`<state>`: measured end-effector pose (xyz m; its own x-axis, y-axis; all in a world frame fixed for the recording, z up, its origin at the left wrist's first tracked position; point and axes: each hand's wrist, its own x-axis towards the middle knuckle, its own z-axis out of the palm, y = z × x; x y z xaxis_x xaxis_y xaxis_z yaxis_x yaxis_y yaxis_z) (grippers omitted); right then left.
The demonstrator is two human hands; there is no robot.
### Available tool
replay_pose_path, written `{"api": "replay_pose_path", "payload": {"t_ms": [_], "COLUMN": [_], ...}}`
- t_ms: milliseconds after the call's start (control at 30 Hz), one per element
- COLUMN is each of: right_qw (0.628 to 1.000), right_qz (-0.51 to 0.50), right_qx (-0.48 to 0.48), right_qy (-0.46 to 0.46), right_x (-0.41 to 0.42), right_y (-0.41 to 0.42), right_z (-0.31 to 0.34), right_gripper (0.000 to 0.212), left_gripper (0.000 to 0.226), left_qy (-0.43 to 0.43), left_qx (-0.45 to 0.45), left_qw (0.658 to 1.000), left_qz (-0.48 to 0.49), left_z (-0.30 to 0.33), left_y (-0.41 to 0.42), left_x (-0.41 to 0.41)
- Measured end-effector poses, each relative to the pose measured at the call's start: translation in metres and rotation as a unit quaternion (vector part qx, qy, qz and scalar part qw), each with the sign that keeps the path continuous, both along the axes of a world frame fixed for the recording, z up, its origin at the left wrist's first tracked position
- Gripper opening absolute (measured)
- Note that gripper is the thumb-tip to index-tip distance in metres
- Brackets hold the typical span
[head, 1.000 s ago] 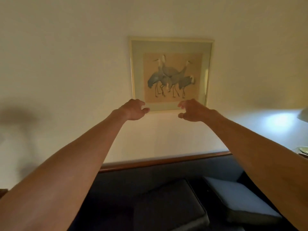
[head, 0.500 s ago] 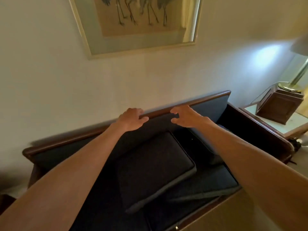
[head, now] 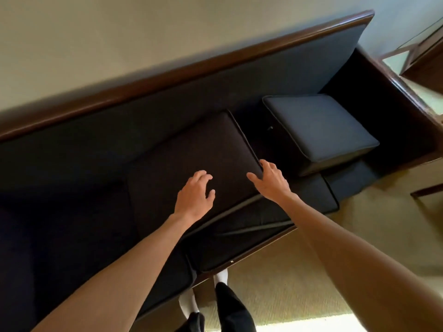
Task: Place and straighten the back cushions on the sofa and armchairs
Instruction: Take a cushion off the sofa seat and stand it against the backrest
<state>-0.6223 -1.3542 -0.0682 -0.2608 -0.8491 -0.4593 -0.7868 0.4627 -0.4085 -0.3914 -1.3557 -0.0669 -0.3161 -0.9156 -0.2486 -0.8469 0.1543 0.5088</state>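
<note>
A dark blue sofa (head: 275,75) with a wooden top rail runs across the view. One dark back cushion (head: 189,149) lies flat on the seat in the middle. A second back cushion (head: 321,125) lies flat on the seat at the right end. My left hand (head: 195,196) hovers over the near part of the middle cushion with fingers loosely spread, holding nothing. My right hand (head: 269,179) is at that cushion's near right corner, fingers spread; whether it touches the cushion is unclear.
A side table (head: 426,92) with a wooden box stands past the sofa's right arm. Beige carpet (head: 299,283) lies in front of the sofa. My legs and white socks (head: 221,277) stand at the sofa's front edge. A plain wall rises behind the sofa.
The view has swung down from the framed picture on the wall to the sofa seat. Both hands have come down from the backrest rail to the middle cushion.
</note>
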Motion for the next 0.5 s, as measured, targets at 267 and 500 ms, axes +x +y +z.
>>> {"api": "replay_pose_path", "payload": {"t_ms": [267,500], "right_qw": [0.964,0.885], "right_qz": [-0.193,-0.332], "right_qx": [0.067,0.091], "right_qy": [-0.173,-0.314], "right_x": [-0.040,-0.039], "right_y": [-0.005,-0.002], "right_z": [-0.078,-0.103], "right_gripper": [0.100,0.106], "left_gripper": [0.070,0.087], "left_qy": [-0.049,-0.076], "left_qx": [0.009,0.016], "left_qw": [0.998,0.995], "left_qz": [-0.037,-0.054], "left_z": [-0.087,-0.109], "left_y": [0.021,0.033], "left_x": [-0.036,-0.040]}}
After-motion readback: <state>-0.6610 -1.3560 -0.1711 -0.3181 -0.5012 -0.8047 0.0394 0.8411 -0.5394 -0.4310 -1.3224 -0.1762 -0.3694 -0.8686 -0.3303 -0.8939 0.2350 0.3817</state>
